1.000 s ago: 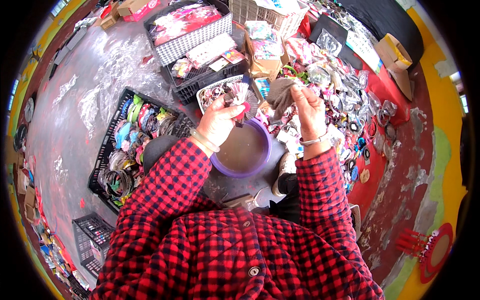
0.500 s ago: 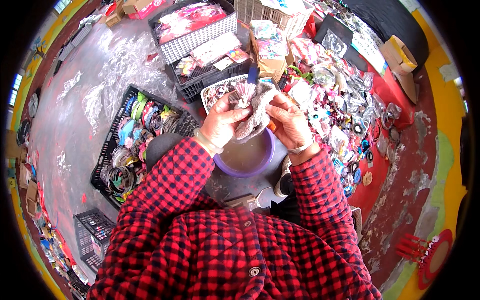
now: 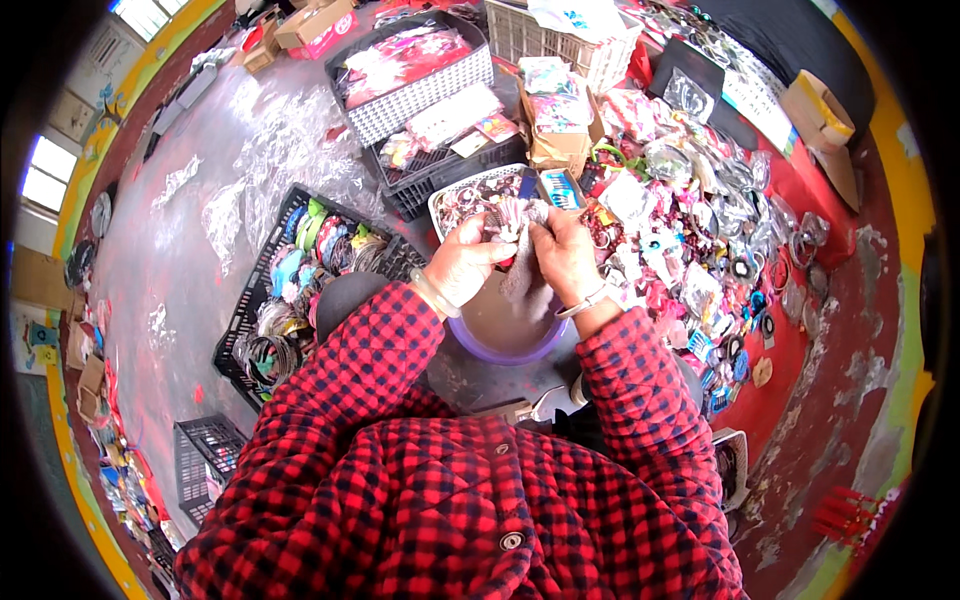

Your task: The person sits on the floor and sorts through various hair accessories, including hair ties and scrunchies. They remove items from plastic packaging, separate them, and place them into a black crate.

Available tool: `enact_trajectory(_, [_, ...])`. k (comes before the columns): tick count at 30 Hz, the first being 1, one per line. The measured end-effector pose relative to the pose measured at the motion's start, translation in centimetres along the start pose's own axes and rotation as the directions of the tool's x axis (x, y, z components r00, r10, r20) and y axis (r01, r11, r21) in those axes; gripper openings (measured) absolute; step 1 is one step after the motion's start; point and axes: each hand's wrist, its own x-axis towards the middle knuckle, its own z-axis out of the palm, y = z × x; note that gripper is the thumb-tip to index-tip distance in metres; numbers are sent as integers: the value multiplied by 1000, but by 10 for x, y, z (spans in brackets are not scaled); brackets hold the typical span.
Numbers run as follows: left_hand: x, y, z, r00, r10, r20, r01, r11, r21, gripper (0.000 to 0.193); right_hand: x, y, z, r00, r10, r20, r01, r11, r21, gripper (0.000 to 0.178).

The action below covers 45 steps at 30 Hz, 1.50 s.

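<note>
Over a purple basin [image 3: 490, 352] of murky liquid, both of my hands are raised close together. My left hand [image 3: 458, 266] pinches a gathered pink-and-white striped fabric piece [image 3: 508, 214], perhaps a hair accessory. With bent fingers, my right hand [image 3: 568, 258] grips a grey cloth [image 3: 524, 268]. The cloth touches the striped piece and hangs toward the basin. Fingers cover much of both things, and a small red spot shows between the hands. Just beyond them stands a white basket [image 3: 437, 218] of small accessories.
At the left lies a black crate [image 3: 238, 318] of headbands and hair ties. Stacked dark crates [image 3: 420, 185] and a cardboard box [image 3: 560, 150] stand ahead. A large pile of hair accessories [image 3: 690, 240] spreads on the right. Clear plastic wrap [image 3: 270, 150] covers some floor.
The view has shifted, so the surroundings appear farther right. My right hand has turned, with its back now upward. The grey cloth now hangs down between my hands instead of being held up in a curve.
</note>
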Motion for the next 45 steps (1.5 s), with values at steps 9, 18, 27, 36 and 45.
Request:
enact_trajectory(9, [1,-4,43,995,95,-12,-94,995,8,35,-8,-2,-12,980,90,-175,-12,916,400,14])
enact_trajectory(18, [-4,6,70,991,126,54,-130,988,78,45,-12,-11,-52,942,319,105,-213,327,921,16])
enact_trajectory(27, [-20,43,84,980,137,144,-168,958,231,44,-6,-8,-113,997,64,38,-40,27,999,35])
enact_trajectory(36, [-44,34,114,969,70,237,-233,584,777,34,-28,-42,-89,920,-19,392,-393,-7,920,22])
enact_trajectory(45, [-58,28,118,953,-22,301,-243,534,810,38,-41,-55,-87,888,150,435,-427,-83,900,23])
